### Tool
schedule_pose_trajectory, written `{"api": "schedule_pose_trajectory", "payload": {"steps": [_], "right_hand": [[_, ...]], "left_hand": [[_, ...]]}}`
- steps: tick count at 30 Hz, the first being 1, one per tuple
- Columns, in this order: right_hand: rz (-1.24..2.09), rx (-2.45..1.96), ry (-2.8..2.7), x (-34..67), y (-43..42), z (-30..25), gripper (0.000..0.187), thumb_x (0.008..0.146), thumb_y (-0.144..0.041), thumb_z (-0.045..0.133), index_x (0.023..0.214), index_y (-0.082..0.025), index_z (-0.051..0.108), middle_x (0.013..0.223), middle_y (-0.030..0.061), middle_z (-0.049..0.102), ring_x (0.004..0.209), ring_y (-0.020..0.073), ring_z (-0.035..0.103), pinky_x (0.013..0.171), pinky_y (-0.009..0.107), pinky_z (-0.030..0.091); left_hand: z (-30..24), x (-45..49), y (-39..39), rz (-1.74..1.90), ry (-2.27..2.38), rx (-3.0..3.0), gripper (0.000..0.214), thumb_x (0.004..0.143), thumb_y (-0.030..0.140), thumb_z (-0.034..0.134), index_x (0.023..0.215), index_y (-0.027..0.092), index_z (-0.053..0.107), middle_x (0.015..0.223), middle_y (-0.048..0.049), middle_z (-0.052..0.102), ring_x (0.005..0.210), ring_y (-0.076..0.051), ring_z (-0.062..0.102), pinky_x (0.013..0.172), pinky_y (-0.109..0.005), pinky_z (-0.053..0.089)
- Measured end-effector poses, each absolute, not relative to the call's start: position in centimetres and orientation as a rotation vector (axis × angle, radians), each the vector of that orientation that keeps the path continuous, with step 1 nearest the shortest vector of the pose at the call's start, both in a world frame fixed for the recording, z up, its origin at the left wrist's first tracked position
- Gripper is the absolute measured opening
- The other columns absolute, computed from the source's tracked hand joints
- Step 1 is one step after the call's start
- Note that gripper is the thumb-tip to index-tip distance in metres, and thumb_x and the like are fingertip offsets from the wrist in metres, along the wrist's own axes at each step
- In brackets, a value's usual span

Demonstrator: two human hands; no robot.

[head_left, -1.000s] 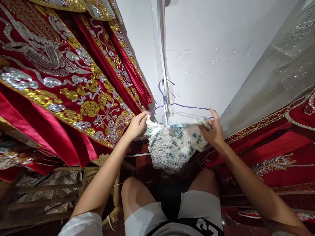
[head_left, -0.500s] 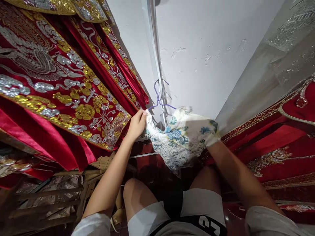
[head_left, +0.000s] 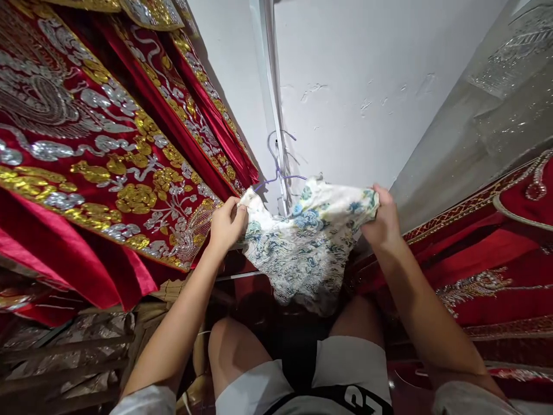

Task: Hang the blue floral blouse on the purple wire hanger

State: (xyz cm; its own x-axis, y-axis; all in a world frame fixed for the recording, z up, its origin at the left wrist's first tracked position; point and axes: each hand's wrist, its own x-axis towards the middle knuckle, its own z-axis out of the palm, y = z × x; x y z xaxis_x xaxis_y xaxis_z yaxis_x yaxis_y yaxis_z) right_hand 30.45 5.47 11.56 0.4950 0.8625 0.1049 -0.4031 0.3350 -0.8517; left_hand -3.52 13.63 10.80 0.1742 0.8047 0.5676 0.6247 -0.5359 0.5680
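In front of me a white floral blouse (head_left: 309,253) with blue and green flowers hangs on a purple hanger (head_left: 277,174), whose hook rests by a metal pole. My left hand (head_left: 227,225) pinches the blouse at its left sleeve, thumb on top. At the other side my right hand (head_left: 383,218) grips the end of the right sleeve. The blouse is spread between both hands, its lower part gathered and hanging above my knees. Part of the hanger is hidden inside the cloth.
Red cloth with gold and silver embroidery (head_left: 129,173) hangs at the left. More beaded red fabric (head_left: 484,271) and a sheer sequined cloth (head_left: 510,86) are on the right. A metal pole (head_left: 268,75) runs along the white wall (head_left: 345,69). A wooden rack (head_left: 64,357) stands low at left.
My right hand, earlier hidden inside the right sleeve, is now outside, gripping the sleeve's end. My left hand has moved slightly left, and the blouse is spread wider.
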Motion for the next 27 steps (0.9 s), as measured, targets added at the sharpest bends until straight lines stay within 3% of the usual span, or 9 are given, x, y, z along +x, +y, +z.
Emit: {"api": "schedule_pose_trajectory", "payload": {"steps": [3, 6, 9, 11, 13, 16, 19, 23, 27], "right_hand": [[0.776, -1.084, -0.994, 28.8, 4.7, 15.0, 0.064, 0.092, -0.075, 0.037, 0.115, -0.024, 0.067, 0.098, 0.0093, 0.071, 0.099, 0.0264, 0.07, 0.079, 0.038, 0.06], [0.884, -1.079, -1.366, 25.6, 1.8, 16.9, 0.082, 0.096, -0.075, 0.011, 0.118, -0.021, 0.07, 0.102, 0.0121, 0.072, 0.1, 0.0279, 0.071, 0.08, 0.043, 0.06], [1.113, -0.807, -1.939, 23.2, -1.1, 16.1, 0.055, 0.1, -0.064, 0.038, 0.112, -0.024, 0.075, 0.102, 0.0075, 0.074, 0.099, 0.0249, 0.072, 0.089, 0.042, 0.059], [0.987, -0.815, -2.188, 22.6, -1.7, 14.3, 0.035, 0.097, -0.046, 0.057, 0.121, -0.026, 0.071, 0.115, 0.0074, 0.074, 0.109, 0.0253, 0.069, 0.1, 0.044, 0.054], [0.658, -0.971, -2.21, 22.3, -1.1, 11.8, 0.051, 0.092, -0.034, 0.064, 0.142, -0.025, 0.057, 0.138, 0.0116, 0.063, 0.129, 0.0294, 0.059, 0.11, 0.049, 0.047], [0.23, -1.089, -2.186, 22.1, 0.8, 7.9, 0.09, 0.085, -0.03, 0.071, 0.162, -0.022, 0.023, 0.165, 0.0183, 0.03, 0.152, 0.0383, 0.029, 0.121, 0.06, 0.031], [-0.015, -1.065, -2.176, 21.9, 1.8, 4.7, 0.107, 0.078, -0.025, 0.07, 0.165, -0.019, 0.008, 0.162, 0.0216, 0.032, 0.148, 0.043, 0.033, 0.118, 0.062, 0.032], [-0.166, -1.101, -2.031, 24.0, 1.1, 3.3, 0.1, 0.071, -0.02, 0.066, 0.161, -0.026, 0.024, 0.134, 0.0155, 0.058, 0.121, 0.0383, 0.058, 0.1, 0.053, 0.049], [-0.248, -1.309, -1.745, 28.9, 0.7, 5.7, 0.086, 0.068, -0.022, 0.068, 0.151, -0.03, 0.047, 0.128, 0.0137, 0.054, 0.113, 0.0369, 0.059, 0.093, 0.05, 0.052]], "left_hand": [[11.6, -2.2, 14.3, 1.399, 1.424, 2.169, 0.016, 0.084, 0.03, 0.059, 0.074, 0.02, 0.052, 0.062, 0.005, 0.045, 0.058, -0.013, 0.04, 0.058, -0.027, 0.03], [11.2, -1.9, 14.6, 1.521, 1.422, 1.988, 0.038, 0.088, 0.041, 0.059, 0.061, 0.021, 0.039, 0.057, 0.005, 0.036, 0.056, -0.012, 0.035, 0.056, -0.028, 0.028], [10.1, -1.9, 14.0, 1.674, 1.44, 1.654, 0.048, 0.095, 0.052, 0.05, 0.061, 0.024, 0.033, 0.057, 0.0046, 0.034, 0.055, -0.012, 0.033, 0.054, -0.03, 0.031], [9.4, -1.3, 13.0, 1.713, 1.452, 1.501, 0.049, 0.1, 0.056, 0.041, 0.063, 0.025, 0.031, 0.058, 0.0037, 0.037, 0.055, -0.013, 0.036, 0.056, -0.031, 0.035], [9.2, 0.3, 11.8, 1.667, 1.366, 1.414, 0.052, 0.104, 0.056, 0.027, 0.062, 0.025, 0.03, 0.058, 0.0019, 0.039, 0.056, -0.013, 0.04, 0.061, -0.033, 0.04], [9.8, 3.7, 9.6, 1.466, 1.032, 1.272, 0.055, 0.104, 0.053, 0.013, 0.06, 0.025, 0.027, 0.058, -0.0005, 0.04, 0.058, -0.015, 0.046, 0.066, -0.035, 0.047], [10.5, 6.3, 7.3, 1.224, 0.767, 1.233, 0.049, 0.1, 0.056, 0.032, 0.063, 0.024, 0.033, 0.062, -0.0012, 0.046, 0.062, -0.016, 0.054, 0.07, -0.035, 0.053], [8.8, 5.6, 6.3, 1.061, 0.644, 1.277, 0.037, 0.081, 0.052, 0.07, 0.102, 0.023, 0.059, 0.104, -0.0067, 0.069, 0.099, -0.024, 0.069, 0.09, -0.039, 0.056], [3.6, 1.5, 7.7, 0.889, 0.878, 1.247, 0.051, 0.082, 0.069, 0.059, 0.108, 0.025, 0.066, 0.114, -0.0118, 0.074, 0.111, -0.033, 0.069, 0.094, -0.051, 0.055]]}}
